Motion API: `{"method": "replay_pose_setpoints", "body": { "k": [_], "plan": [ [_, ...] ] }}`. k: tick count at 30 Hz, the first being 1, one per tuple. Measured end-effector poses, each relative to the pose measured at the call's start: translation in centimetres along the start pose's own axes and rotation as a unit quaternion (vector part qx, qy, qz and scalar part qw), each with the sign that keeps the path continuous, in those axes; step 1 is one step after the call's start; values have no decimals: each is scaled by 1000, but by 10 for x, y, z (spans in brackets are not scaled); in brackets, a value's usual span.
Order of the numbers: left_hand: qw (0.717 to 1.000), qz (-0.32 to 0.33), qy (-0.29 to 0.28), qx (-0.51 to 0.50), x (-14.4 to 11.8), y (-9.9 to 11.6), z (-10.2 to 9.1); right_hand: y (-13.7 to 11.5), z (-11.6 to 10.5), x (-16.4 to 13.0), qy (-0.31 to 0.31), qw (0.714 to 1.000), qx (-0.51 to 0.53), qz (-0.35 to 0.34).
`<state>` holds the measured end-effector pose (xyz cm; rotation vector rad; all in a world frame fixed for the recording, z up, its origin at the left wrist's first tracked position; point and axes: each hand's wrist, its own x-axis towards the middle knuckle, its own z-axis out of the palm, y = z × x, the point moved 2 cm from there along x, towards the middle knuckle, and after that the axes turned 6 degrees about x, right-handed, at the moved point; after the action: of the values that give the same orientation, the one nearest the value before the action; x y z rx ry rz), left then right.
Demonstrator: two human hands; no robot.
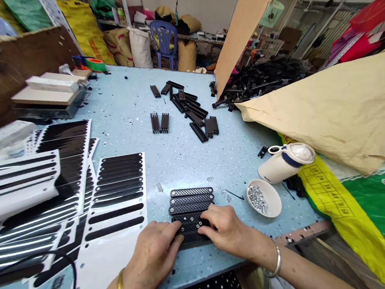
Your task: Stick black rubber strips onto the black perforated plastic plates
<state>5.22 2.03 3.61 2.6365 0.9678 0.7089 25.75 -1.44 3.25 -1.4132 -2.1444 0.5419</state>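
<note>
A row of black perforated plastic strips (191,200) lies side by side on the light blue table (180,155), close to its near edge. My left hand (155,252) rests on the left end of the nearest strips, its fingers pressing down on them. My right hand (226,230) covers their right end, fingertips on a strip in the middle of the row. Whether either hand grips a strip or only presses on it is not clear. A small white bowl of tiny silver screws (264,197) sits just right of my right hand.
White sheets of black adhesive strips (115,193) spread over the left. Loose black ribbed parts (189,110) lie mid-table, with a larger black pile (261,81) behind brown paper (338,103). A white tipped container (284,163) lies by the bowl. Boxes (51,92) stand far left.
</note>
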Motion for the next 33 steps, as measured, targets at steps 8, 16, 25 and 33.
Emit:
{"method": "replay_pose_setpoints", "body": {
  "k": [8,16,25,33],
  "plan": [
    [993,82,-30,76,-12,2,1,-11,-6,-13,-50,990,-98,-87],
    [992,74,-31,100,-16,0,2,-3,-11,-28,-81,971,-201,-105],
    [993,65,-21,97,-22,0,4,16,-13,-48,-42,969,-231,-79],
    [996,58,-11,70,-21,0,4,10,-14,-52,-65,970,-230,-52]
  ]
}}
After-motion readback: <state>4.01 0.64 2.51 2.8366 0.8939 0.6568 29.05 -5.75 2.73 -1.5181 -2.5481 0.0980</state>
